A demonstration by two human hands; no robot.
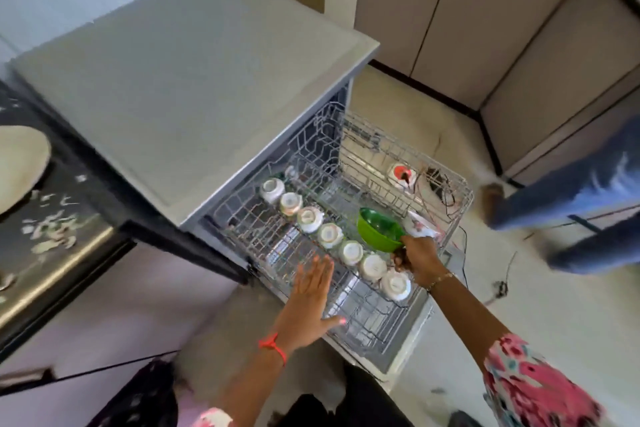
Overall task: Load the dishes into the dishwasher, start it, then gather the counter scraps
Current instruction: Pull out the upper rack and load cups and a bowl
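The dishwasher (194, 87) stands open with its upper wire rack (446, 170) pulled out. A row of several white cups (329, 235) sits upside down along the rack's middle. My right hand (417, 258) grips the rim of a green bowl (379, 229), holding it tilted over the rack's right side. My left hand (311, 291) hovers flat with straight fingers over the rack's near left part, holding nothing. A white dish (420, 224) lies just beyond the bowl. A white piece with a red mark (401, 175) sits at the rack's far side.
Scraps (52, 229) are scattered on the dark counter (69, 253) at the left, beside a pale round plate (20, 166). Another person's legs in jeans (571, 198) stand at the right. Cabinets (485, 28) line the far wall. Cables (502, 284) lie on the floor.
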